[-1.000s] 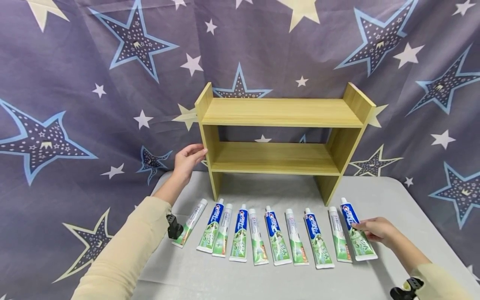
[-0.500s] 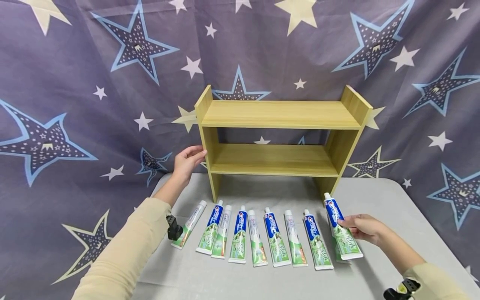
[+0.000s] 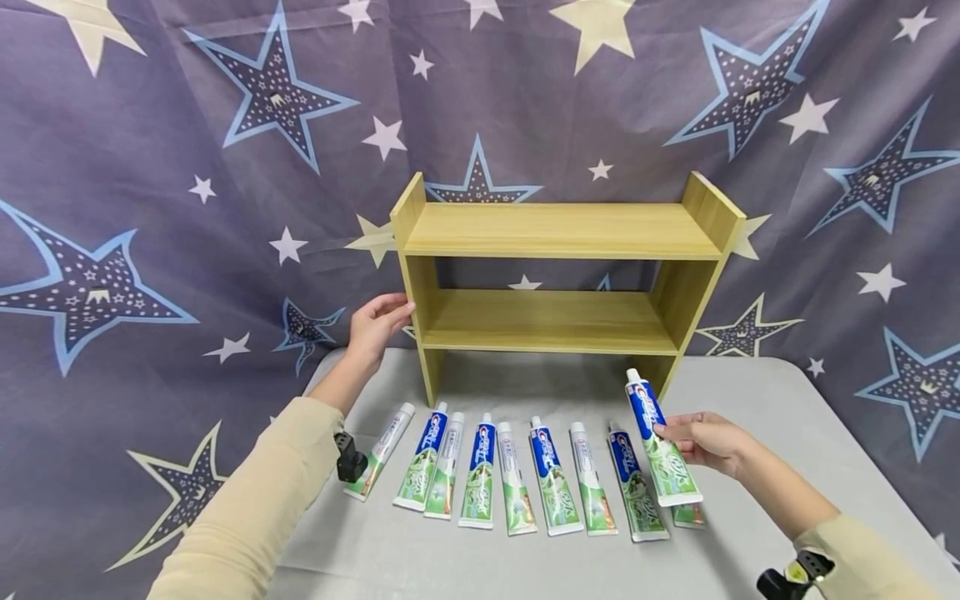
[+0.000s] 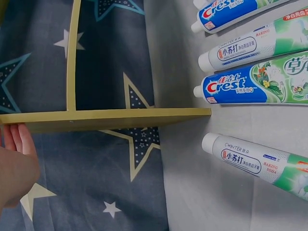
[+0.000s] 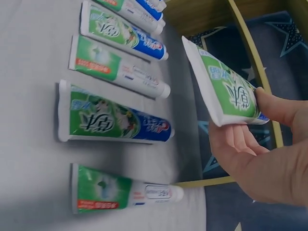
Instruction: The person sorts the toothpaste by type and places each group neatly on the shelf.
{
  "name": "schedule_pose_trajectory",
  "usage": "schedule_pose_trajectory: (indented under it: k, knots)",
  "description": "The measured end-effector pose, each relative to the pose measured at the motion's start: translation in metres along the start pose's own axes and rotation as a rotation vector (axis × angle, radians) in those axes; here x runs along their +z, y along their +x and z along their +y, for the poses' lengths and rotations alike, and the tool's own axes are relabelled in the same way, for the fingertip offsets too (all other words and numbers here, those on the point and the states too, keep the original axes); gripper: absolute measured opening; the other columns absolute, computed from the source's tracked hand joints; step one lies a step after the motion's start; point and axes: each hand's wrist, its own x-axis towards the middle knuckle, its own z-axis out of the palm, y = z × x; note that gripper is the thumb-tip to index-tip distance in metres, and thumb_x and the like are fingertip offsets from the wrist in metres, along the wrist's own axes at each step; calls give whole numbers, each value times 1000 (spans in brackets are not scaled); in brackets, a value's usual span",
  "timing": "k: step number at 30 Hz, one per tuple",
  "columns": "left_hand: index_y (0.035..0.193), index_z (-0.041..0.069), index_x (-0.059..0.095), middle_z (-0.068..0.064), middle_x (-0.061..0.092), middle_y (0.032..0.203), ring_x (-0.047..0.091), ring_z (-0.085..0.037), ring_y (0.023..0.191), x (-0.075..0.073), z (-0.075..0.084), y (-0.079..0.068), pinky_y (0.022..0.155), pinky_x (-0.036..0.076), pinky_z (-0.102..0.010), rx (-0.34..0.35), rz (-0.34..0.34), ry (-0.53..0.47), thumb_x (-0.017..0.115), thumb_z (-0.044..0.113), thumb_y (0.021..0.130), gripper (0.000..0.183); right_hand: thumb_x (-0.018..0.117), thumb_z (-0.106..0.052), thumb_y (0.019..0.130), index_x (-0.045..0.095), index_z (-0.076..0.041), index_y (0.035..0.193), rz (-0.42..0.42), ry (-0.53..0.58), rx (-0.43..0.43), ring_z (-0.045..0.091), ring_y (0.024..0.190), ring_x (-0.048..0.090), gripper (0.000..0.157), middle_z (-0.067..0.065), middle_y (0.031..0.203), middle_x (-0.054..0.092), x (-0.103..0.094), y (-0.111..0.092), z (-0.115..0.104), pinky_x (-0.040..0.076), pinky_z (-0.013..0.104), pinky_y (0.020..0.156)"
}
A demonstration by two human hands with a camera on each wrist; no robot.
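Observation:
My right hand [image 3: 708, 442] grips a blue, white and green toothpaste tube [image 3: 660, 450] and holds it up over the row, cap pointing up and away. In the right wrist view the thumb lies on one face of this tube [image 5: 224, 89], with the fingers behind it. My left hand [image 3: 375, 329] touches the outer left side panel of a two-tier wooden shelf [image 3: 555, 233]. In the left wrist view its fingertips [image 4: 24, 137] rest against that panel.
Several toothpaste tubes [image 3: 477, 492] lie in a row on the grey tabletop [image 3: 525, 567] before the shelf, blue-green ones and white-green ones alternating. The raised tube partly covers a white-green tube [image 3: 688, 517]. A star-patterned cloth [image 3: 225, 208] hangs behind.
My right hand has lifted the blue-green tube from the row's right end and carried it left and up, across the white-green tube beside it. My left hand stays at the shelf.

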Motion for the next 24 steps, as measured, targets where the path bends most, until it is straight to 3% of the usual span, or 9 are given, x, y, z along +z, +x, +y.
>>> schedule_pose_trajectory:
  k: [4, 11, 18, 24]
  knots:
    - [105, 4, 61, 11, 66, 77, 67, -1, 74, -1, 0, 1, 76, 58, -14, -7, -4, -21, 68, 2, 87, 20, 59, -14, 94, 67, -15, 89, -62, 25, -7, 4, 74, 67, 10, -7, 80, 72, 0, -1, -9, 59, 20, 73]
    - [104, 7, 62, 12, 67, 78, 67, 0, 76, -1, -1, 2, 98, 55, -28, -15, -7, -16, 68, 3, 86, 19, 57, -14, 96, 68, -15, 91, -164, 112, 6, 5, 80, 69, 12, -5, 85, 74, 2, -6, -25, 59, 22, 79]
    - [101, 7, 62, 11, 66, 78, 67, -1, 75, -1, -1, 2, 75, 58, -14, -10, -4, -33, 68, 2, 86, 17, 56, -13, 97, 70, -13, 94, -238, 190, -3, 7, 86, 70, 14, -3, 91, 74, 7, -12, -43, 59, 23, 83]
    - [106, 4, 61, 11, 66, 78, 67, -1, 75, -1, 0, 1, 75, 58, -13, -15, -1, -30, 67, 2, 87, 20, 54, -10, 97, 69, -12, 95, -274, 230, -9, 8, 87, 70, 15, -2, 92, 74, 10, -14, -57, 59, 23, 85]
